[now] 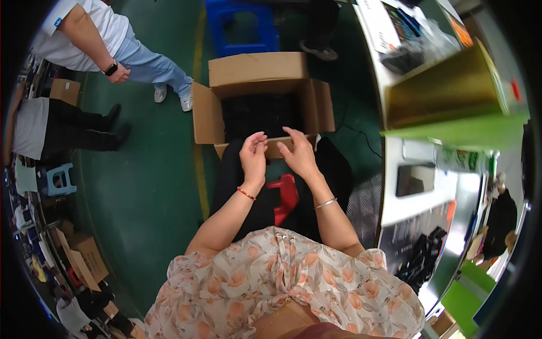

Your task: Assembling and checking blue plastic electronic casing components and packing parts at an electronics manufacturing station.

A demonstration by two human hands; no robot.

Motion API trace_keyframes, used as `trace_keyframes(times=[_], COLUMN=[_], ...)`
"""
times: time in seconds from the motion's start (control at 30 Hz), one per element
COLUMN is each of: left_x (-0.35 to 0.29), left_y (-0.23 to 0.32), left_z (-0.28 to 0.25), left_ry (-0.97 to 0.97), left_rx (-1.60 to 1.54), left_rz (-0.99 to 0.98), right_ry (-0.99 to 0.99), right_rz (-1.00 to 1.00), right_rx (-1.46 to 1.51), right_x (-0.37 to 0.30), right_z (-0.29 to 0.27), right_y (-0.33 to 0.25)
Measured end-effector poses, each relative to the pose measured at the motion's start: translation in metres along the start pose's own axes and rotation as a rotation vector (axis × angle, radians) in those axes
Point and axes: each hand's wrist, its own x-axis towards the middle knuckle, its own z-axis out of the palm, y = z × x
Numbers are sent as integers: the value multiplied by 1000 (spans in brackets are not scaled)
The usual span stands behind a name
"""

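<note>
An opened cardboard box (pixel 257 72) stands on the floor before my knees, its flaps folded outward. Dark black material (pixel 262 113) lies inside it, too dim to tell its kind. Over the box's near flap I hold my left hand (pixel 254 158), fingers loosely bent and nothing visible in them. To its right, my right hand (pixel 299 155) has its thumb and fingers spread, also with nothing visible in it. The two hands are apart, palms partly turned toward each other. Whether either one touches the near flap, I cannot tell.
A red stool (pixel 284 198) shows between my legs. Beyond the box is a blue plastic stool (pixel 243 28). At right runs a white worktable (pixel 395 206) bearing a dark flat device (pixel 415 179) and a gold-coloured box (pixel 446 93). People stand at left near a light-blue stool (pixel 59 179).
</note>
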Motion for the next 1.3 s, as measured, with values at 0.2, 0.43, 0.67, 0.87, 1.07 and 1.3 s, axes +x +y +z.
trace_keyframes(times=[0.2, 0.43, 0.67, 0.87, 1.07, 1.3], left_x=[130, 248, 336, 409, 447, 445], left_y=[-42, -142, -229, -289, -311, -341], left_z=[-57, -125, -151, -120, -84, -78], left_ry=[242, 294, 78, -18, -20, 154], left_rx=[25, 271, 856, 1230, 1340, 1211], left_rz=[-252, -562, -367, 38, -280, -271], right_ry=[-165, -392, -364, -228, -313, -318], right_rz=[249, 506, 432, 649, 786, 803], right_rx=[72, 61, -65, 86, 233, 138], right_x=[82, 178, 278, 322, 312, 315], right_z=[96, 173, 240, 284, 316, 349], right_y=[116, 244, 341, 384, 389, 357])
